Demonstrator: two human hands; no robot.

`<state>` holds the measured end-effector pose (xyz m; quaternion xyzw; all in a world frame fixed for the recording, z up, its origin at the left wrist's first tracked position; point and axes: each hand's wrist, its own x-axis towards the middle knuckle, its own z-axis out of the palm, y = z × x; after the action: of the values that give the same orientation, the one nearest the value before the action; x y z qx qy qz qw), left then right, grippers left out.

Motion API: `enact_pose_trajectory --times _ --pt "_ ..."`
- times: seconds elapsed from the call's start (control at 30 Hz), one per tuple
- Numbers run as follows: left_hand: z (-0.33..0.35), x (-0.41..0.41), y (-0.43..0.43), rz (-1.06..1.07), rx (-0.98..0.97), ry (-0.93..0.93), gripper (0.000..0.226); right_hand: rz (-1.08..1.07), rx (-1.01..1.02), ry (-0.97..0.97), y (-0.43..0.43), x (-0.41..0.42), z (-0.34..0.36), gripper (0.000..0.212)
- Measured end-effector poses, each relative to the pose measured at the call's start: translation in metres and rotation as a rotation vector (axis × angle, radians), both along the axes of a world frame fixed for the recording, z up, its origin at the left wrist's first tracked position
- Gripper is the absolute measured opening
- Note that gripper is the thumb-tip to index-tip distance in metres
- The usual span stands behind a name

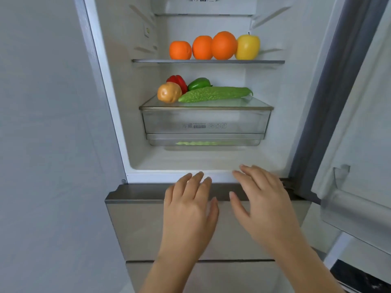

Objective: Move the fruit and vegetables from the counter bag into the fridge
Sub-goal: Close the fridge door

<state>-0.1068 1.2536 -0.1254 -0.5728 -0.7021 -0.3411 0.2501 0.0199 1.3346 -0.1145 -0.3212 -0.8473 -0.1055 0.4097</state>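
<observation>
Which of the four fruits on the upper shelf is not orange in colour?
The yellow apple at the row's right end, with a stem on top. The small orange, middle orange and large orange to its left are all orange.

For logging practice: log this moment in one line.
left hand open; right hand open; glass shelf: three oranges, yellow apple; clear drawer lid: bumpy green gourd, tan potato, red pepper, green pepper
</observation>
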Motion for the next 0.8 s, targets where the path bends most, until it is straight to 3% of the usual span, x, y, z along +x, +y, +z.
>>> enact_pose_trajectory --times 0.37,0.8 --pt "0.003 0.069 -0.093 0.005 -0.040 -0.004 0.040 -0.021 -0.021 0.016 -0.093 0.078 0.002 0.044" --pt "-0.024 0.162 -0.166 -0.240 -0.006 -0.034 0.038 -0.270 -0.085 0.013 -0.193 0.190 -0.004 0.047"
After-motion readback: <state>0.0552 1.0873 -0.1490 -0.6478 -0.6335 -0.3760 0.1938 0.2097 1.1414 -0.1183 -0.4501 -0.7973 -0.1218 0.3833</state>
